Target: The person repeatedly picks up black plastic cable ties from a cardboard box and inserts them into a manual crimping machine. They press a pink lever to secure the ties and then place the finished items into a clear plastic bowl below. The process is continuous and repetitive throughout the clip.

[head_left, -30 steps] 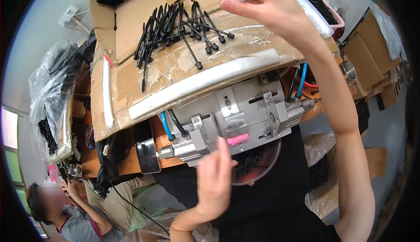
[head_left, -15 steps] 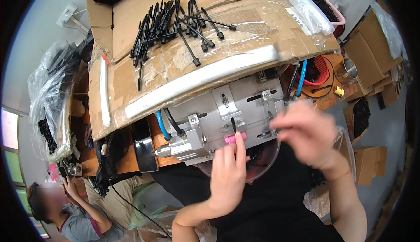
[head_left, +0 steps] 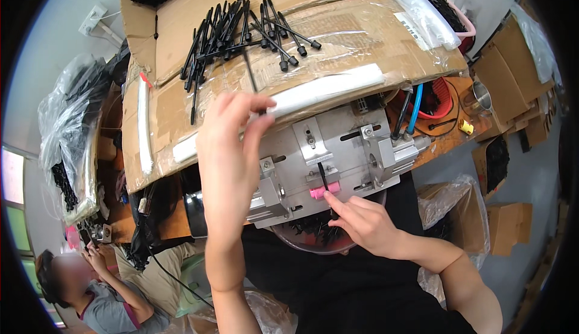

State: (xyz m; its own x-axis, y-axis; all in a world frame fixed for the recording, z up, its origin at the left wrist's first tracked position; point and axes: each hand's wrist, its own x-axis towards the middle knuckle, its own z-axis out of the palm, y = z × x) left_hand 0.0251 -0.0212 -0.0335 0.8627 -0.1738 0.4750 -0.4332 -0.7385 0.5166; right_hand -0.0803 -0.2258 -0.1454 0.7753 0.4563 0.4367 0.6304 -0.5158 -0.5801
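Note:
My left hand [head_left: 229, 147] is raised over the near edge of the cardboard, thumb and fingers closed around the lower end of a thin black rod [head_left: 251, 71]. Several more black rods with knobbed ends [head_left: 223, 29] lie in a loose pile beyond it. At the metal fixture [head_left: 289, 147], another black rod [head_left: 322, 174] lies across a pink block [head_left: 325, 190]. My right hand [head_left: 365, 222] has its index fingertip on that rod beside the block, with the thumb close to the rod's near end. Its other fingers are curled.
Below the fixture sits a clear bowl [head_left: 313, 237] with black pieces. Blue hose [head_left: 415, 109] and black hose rise at the fixture's right. A red basket [head_left: 443, 98], metal cup [head_left: 480, 94] and yellow part [head_left: 465, 126] stand rightward. Another person [head_left: 120, 298] sits lower left.
My left hand has gone from the pink block up to the cardboard and taken hold of a rod. My right hand has moved left and down, onto the rod at the pink block.

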